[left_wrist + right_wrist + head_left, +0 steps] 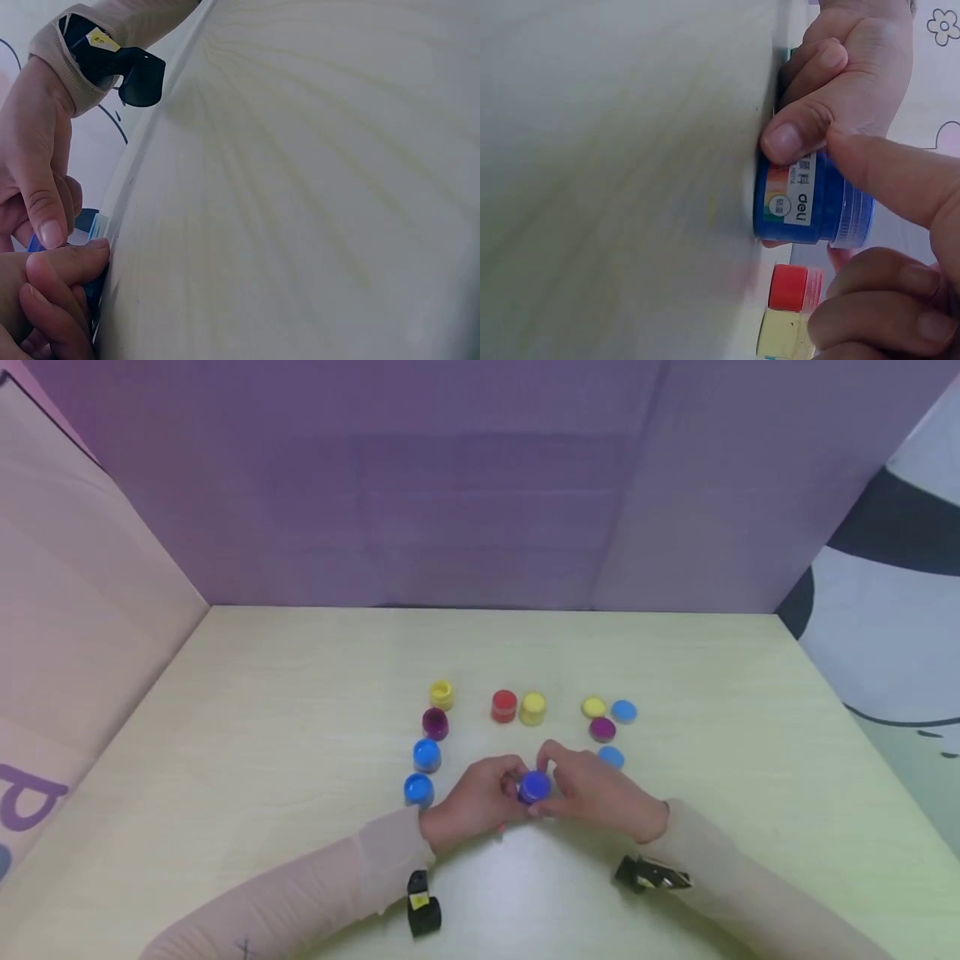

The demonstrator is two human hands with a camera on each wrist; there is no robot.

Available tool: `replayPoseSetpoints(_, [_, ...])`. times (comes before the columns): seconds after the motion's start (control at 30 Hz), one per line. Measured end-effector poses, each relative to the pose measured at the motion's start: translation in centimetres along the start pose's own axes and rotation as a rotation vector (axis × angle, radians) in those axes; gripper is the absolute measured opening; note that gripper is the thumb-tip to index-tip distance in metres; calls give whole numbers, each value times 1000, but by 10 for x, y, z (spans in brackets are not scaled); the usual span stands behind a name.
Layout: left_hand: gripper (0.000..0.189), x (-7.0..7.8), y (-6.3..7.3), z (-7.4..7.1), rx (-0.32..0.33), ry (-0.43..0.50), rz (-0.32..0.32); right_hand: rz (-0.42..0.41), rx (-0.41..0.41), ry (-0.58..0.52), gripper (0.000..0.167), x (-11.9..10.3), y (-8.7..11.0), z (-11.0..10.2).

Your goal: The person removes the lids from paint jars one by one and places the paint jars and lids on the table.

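A dark blue paint jar (535, 787) with its ridged lid (853, 217) on stands upright on the table between the two hands. My left hand (480, 797) grips the jar's body, its thumb beside the printed label (791, 195) in the right wrist view. From the other side, my right hand (596, 789) pinches the lid between thumb and finger, its other fingers curled below in the right wrist view. The left wrist view shows both hands close together at its left edge, covering most of the jar.
Uncapped yellow (442, 695), purple (435, 724) and blue jars (427, 755) form a column on the left. Capped red (504, 706) and yellow jars (533, 708) stand behind the hands. Loose yellow (594, 707), purple (602, 729) and blue lids (624, 712) lie behind the right hand.
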State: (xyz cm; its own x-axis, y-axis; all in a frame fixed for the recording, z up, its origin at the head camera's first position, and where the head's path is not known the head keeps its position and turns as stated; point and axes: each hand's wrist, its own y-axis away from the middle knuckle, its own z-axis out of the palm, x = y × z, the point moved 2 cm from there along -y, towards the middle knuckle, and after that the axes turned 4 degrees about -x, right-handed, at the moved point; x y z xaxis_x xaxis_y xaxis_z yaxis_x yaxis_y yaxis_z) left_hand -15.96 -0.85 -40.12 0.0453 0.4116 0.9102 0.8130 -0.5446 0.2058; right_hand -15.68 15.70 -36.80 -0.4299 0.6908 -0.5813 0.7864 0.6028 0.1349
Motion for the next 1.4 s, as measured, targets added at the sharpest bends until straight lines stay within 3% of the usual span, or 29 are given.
replayPoseSetpoints(0.43, [17,2,0,1,-2,23,2,-74,28,-118,30,9,4,-1])
replayPoseSetpoints(0.73, [21,-1,-1,1,-25,56,-14,-45,66,-163,33,12,11,-9])
replayPoseSetpoints(1.03, [21,-7,-3,-2,-43,86,-78,37,118,-131,36,30,23,-21])
replayPoseSetpoints(1.4, [24,-10,-4,-5,-45,80,-93,146,202,-23,41,62,38,-41])
